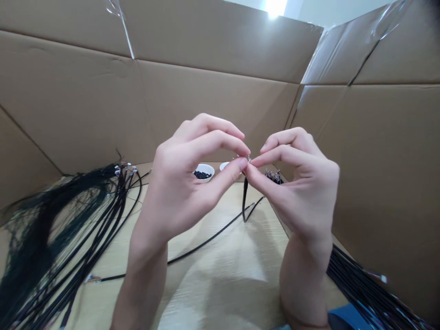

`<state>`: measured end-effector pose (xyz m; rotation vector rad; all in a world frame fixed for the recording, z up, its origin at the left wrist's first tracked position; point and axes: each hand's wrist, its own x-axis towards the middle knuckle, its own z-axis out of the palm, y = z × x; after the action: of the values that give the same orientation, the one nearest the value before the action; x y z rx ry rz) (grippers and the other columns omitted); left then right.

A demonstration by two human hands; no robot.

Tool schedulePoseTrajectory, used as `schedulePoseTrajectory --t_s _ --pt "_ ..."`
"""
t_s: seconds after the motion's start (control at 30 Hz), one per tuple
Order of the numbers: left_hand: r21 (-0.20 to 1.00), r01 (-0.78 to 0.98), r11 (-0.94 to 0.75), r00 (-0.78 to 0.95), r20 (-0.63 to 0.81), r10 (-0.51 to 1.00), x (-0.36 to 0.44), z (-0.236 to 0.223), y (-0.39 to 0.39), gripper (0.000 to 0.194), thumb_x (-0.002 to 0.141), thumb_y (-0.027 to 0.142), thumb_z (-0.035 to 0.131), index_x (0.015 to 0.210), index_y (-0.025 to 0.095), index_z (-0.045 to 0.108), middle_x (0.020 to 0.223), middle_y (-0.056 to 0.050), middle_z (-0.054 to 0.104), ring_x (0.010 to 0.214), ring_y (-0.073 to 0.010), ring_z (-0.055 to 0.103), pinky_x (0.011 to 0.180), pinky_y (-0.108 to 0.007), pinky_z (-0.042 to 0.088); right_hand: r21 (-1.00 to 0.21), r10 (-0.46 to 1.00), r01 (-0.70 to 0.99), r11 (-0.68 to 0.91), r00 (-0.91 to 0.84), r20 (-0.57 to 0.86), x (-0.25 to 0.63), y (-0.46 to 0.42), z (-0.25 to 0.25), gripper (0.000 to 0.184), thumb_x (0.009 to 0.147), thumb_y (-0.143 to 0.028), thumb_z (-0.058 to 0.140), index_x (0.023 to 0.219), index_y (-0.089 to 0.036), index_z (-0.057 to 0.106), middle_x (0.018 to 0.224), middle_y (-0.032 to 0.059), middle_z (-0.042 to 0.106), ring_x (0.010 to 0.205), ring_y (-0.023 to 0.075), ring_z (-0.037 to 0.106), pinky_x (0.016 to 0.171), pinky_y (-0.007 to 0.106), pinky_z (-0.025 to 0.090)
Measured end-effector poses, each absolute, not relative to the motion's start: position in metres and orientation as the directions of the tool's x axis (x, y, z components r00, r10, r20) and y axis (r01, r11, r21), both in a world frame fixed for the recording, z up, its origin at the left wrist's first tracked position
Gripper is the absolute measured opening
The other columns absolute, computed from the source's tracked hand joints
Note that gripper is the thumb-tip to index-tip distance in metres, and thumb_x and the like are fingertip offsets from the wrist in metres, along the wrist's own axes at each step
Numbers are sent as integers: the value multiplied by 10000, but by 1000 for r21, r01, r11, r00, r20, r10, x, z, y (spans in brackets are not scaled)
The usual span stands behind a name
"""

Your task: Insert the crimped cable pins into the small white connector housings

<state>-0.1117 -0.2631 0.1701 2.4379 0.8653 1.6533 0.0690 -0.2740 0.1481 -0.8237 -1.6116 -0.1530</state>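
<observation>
Far left: tangle of fine black strands (41, 245). Beside it: black cable bundle (118, 201), white connectors (134, 169) at far end. Left hand (180, 178): grip pinching the upper end of a hanging cable (244, 197). Behind: white bowl (210, 172), black pieces (202, 175) inside. Mid-worktop (220, 275), above: said cable, between both hands. Right hand (302, 185): grip pinched on same end. Far right: second bundle (360, 286).

The desk (254, 250) looks to me like smooth wood, faintly glossy; behind it stands matt, creased cardboard (220, 110) with shiny clear tape (127, 35); over it, the cable (244, 204) wears a smooth, rubbery-looking sheath.
</observation>
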Motion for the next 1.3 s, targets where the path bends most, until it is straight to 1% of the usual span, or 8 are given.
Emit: schedulePoseTrajectory --t_s 0.23,0.5,0.67,0.8,0.9,1.0,1.13,1.3 --pt "339 520 -784 259 812 523 -104 167 -266 142 965 291 691 833 249 726 1109 -14 764 1034 -250 679 936 -414 508 -205 331 690 694 -52 942 63 -277 147 217 909 -157 747 742 -261 656 902 44 669 933 254 580 807 444 492" --pt "415 504 -758 247 772 586 -105 165 -265 137 974 242 650 860 236 726 1167 -18 757 1107 -253 658 921 -383 501 -202 342 720 664 -51 938 60 -277 146 180 945 -195 734 784 -271 705 923 50 683 940 263 584 827 456 497" --pt "572 401 -716 238 690 684 -108 164 -256 179 995 321 644 879 229 744 1227 -36 731 1115 -240 661 774 -301 515 -312 432 647 695 -30 901 65 -271 146 109 918 -194 792 831 -252 762 948 35 689 966 226 599 842 408 494" --pt "612 360 -704 239 669 704 -110 165 -250 190 996 340 650 888 218 747 1188 -45 726 1063 -216 666 734 -271 520 -474 569 520 710 -28 822 68 -268 146 63 906 -199 814 898 -259 798 986 16 704 978 208 646 854 389 519" --pt "625 333 -706 259 660 706 -111 166 -250 194 996 344 653 895 214 755 1163 -53 724 1023 -207 671 712 -256 530 -548 621 447 707 -21 783 70 -266 145 46 913 -219 809 902 -263 806 984 12 714 985 210 667 856 390 536" --pt "637 310 -706 263 656 707 -112 167 -250 201 996 348 654 894 211 760 1147 -60 725 990 -202 671 686 -242 535 -588 643 380 714 -22 766 72 -263 145 41 897 -230 821 872 -258 804 969 9 720 965 204 672 846 382 544" --pt "652 227 -723 316 653 688 -114 167 -247 197 988 357 693 873 224 782 1121 -47 724 1010 -200 670 711 -237 544 -627 657 279 727 -17 754 71 -261 145 88 860 -221 823 792 -242 772 928 7 703 871 179 657 746 340 541" --pt "686 196 -701 252 656 712 -115 169 -247 150 961 382 750 942 238 788 1082 -27 731 939 -179 661 684 -230 510 -556 575 368 745 66 815 67 -265 146 172 791 -130 816 705 -246 722 872 2 670 894 191 636 784 362 538"
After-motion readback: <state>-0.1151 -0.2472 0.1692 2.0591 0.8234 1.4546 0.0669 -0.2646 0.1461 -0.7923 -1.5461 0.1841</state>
